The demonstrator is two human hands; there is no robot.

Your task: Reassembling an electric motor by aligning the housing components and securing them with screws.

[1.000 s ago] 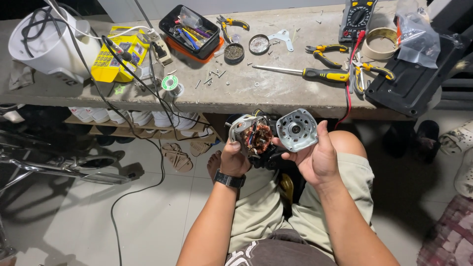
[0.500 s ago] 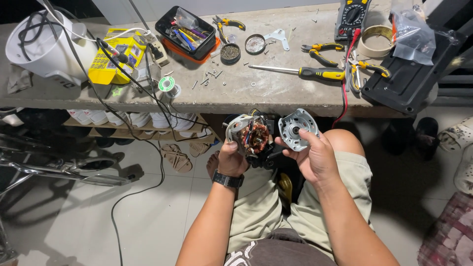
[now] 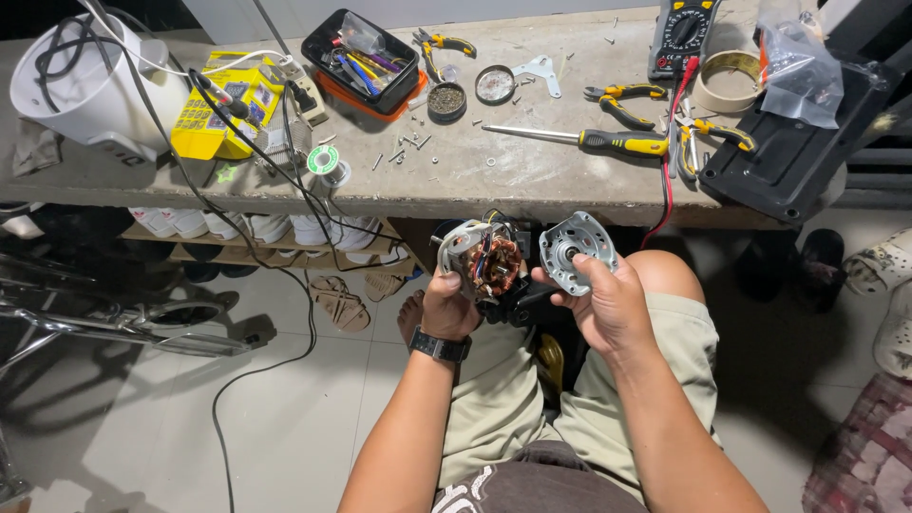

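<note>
I sit at a low concrete bench point(image 3: 532, 185) with a small electric motor over my lap. My left hand point(image 3: 446, 304), with a black watch on its wrist, grips the motor body point(image 3: 483, 264), whose copper windings and coloured wires show. My right hand point(image 3: 608, 304) holds the round silver end cover point(image 3: 573, 252) of the motor, just to the right of the body and apart from it. A black part point(image 3: 518, 302) sits below between both hands.
On the bench lie a yellow-handled screwdriver point(image 3: 589, 142), pliers point(image 3: 622, 98), a multimeter point(image 3: 682, 36), a tape roll point(image 3: 727, 81), a black tool tray point(image 3: 361, 59), loose screws, a solder spool point(image 3: 325, 160) and a white appliance point(image 3: 85, 81). Shoes and sandals rest underneath.
My hands with the motor parts have shifted slightly; the end cover has turned a little in my right hand and stays apart from the motor body.
</note>
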